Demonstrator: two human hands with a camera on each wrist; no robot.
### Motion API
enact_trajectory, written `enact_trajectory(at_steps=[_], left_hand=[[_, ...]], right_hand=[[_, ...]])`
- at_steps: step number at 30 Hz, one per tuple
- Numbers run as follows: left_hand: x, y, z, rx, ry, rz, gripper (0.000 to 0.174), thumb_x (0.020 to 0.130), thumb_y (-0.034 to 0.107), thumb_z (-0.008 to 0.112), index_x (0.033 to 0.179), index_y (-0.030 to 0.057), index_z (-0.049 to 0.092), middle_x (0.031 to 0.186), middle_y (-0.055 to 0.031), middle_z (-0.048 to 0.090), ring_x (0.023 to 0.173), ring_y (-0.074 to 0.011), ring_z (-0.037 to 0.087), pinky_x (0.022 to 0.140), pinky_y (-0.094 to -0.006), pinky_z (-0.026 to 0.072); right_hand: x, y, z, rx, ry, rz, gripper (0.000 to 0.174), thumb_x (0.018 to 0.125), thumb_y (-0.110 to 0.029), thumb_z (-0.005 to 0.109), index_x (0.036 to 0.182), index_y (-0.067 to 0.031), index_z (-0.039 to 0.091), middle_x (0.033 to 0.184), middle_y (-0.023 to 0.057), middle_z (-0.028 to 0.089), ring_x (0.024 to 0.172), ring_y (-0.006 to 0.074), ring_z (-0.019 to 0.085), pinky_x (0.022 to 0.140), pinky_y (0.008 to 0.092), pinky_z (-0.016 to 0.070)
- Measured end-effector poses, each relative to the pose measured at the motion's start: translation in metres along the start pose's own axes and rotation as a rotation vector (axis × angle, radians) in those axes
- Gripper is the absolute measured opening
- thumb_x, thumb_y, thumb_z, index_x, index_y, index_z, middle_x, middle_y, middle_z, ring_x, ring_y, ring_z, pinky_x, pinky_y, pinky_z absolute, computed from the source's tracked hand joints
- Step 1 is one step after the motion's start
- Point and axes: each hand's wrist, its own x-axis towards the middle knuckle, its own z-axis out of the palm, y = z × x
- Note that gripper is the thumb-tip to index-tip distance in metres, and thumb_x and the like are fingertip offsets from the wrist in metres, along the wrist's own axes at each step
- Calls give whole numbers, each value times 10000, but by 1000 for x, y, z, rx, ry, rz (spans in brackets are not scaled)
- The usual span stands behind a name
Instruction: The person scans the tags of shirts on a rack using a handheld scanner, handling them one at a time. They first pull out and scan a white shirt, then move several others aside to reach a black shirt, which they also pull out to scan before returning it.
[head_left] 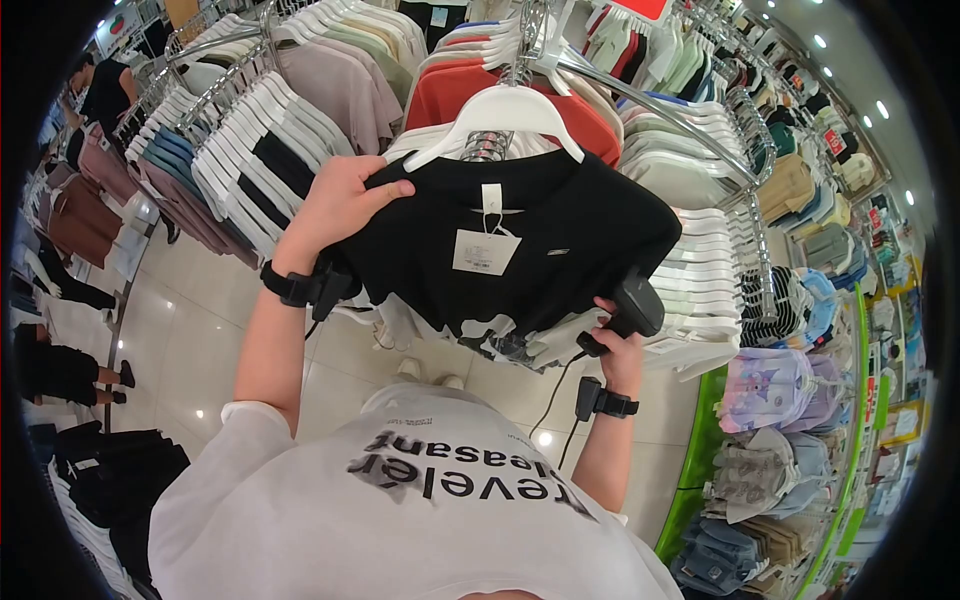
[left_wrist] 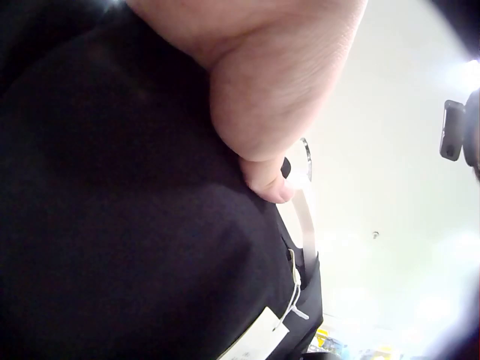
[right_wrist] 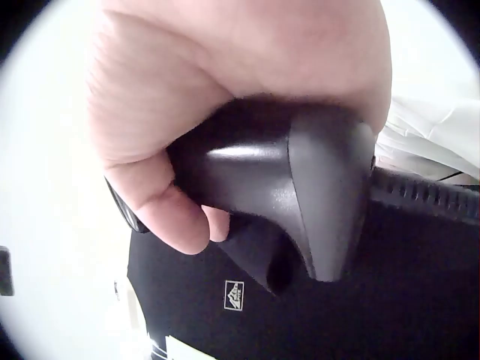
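A black T-shirt (head_left: 560, 210) with a small chest logo hangs on a white hanger (head_left: 510, 112), facing me. My left hand (head_left: 345, 205) grips its shoulder at the hanger's end, thumb over the front of the cloth. In the left wrist view that thumb (left_wrist: 274, 187) lies along the fabric beside the hanger. From the collar dangles a white price tag (head_left: 486, 252) on a string. My right hand (head_left: 618, 350) is wrapped round a black handheld barcode scanner (head_left: 637, 305) by the shirt's lower side. Up close, the scanner (right_wrist: 247, 161) overlaps the shirt front below the logo.
Packed rails of shirts on white hangers (head_left: 690, 280) stand behind and on both sides. A metal rail (head_left: 660, 110) slants at the upper right. Children's clothes (head_left: 765, 390) hang along a green-edged shelf at right. Other people (head_left: 105, 95) stand at far left. A cord (head_left: 560, 390) trails below the scanner.
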Motion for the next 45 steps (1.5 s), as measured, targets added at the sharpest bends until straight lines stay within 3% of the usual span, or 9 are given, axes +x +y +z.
enact_trajectory(at_steps=[3, 7, 9, 22, 25, 31, 40, 42, 45], left_hand=[[0, -4, 4, 13, -13, 41, 360, 890, 281, 803, 895, -54, 673, 653, -156, 487, 602, -218, 414, 585, -349, 416], [0, -5, 3, 51, -29, 31, 362, 892, 281, 801, 897, -58, 672, 651, -154, 491, 600, -218, 421, 585, -348, 416], [-2, -2, 2, -6, -16, -19, 449, 870, 369, 818, 856, -44, 643, 665, -216, 494, 636, -369, 391, 585, -404, 412], [1, -8, 3, -5, -3, 14, 480, 851, 374, 835, 814, -45, 604, 669, -214, 477, 640, -373, 367, 573, -406, 401], [2, -8, 5, 90, -25, 27, 331, 873, 274, 815, 914, -36, 708, 668, -175, 550, 586, -258, 442, 582, -347, 427], [3, -6, 1, 151, -5, -33, 347, 864, 291, 823, 903, -32, 704, 640, -172, 499, 582, -266, 386, 560, -361, 401], [1, 0, -2, 151, 13, -29, 384, 864, 316, 823, 879, -42, 685, 639, -189, 485, 588, -287, 368, 555, -363, 397], [3, 1, -3, 135, 10, -55, 460, 865, 452, 803, 880, 3, 706, 669, -205, 567, 648, -410, 528, 590, -414, 446], [3, -2, -5, 152, 12, -39, 441, 869, 452, 799, 916, 18, 735, 671, -192, 591, 639, -386, 562, 597, -403, 458]], right_hand=[[0, -3, 14, -41, -10, 43, 677, 708, 102, 668, 1362, -62, 605, 1326, 90, 684, 1005, 127, 560, 922, 283, 454], [8, 11, 8, -99, 14, -5, 558, 735, 115, 732, 1267, -39, 660, 1193, 43, 685, 1031, 149, 623, 874, 293, 516], [8, 11, 7, -95, 9, -20, 555, 733, 113, 740, 1262, -39, 662, 1165, 32, 680, 1022, 148, 623, 866, 291, 517], [13, 5, 29, -43, -86, 2, 527, 732, 107, 754, 1234, -31, 674, 1115, 33, 700, 980, 144, 649, 849, 307, 540], [14, 15, 21, -131, -94, 47, 521, 726, 114, 751, 1221, -31, 668, 1112, 41, 703, 989, 153, 659, 852, 310, 546], [16, 17, 6, -130, -18, -21, 569, 717, 142, 720, 1252, -30, 636, 1132, 56, 694, 987, 174, 670, 852, 327, 557], [14, 9, -7, -71, 39, -40, 659, 718, 149, 652, 1353, -15, 591, 1276, 136, 678, 1202, 238, 639, 894, 347, 549], [15, 8, -9, -68, 46, -23, 660, 715, 152, 648, 1352, -12, 591, 1276, 134, 677, 1203, 242, 639, 892, 351, 548], [16, 8, -13, -75, 38, -59, 652, 726, 157, 643, 1354, -10, 589, 1271, 132, 674, 1200, 242, 639, 878, 352, 550]])
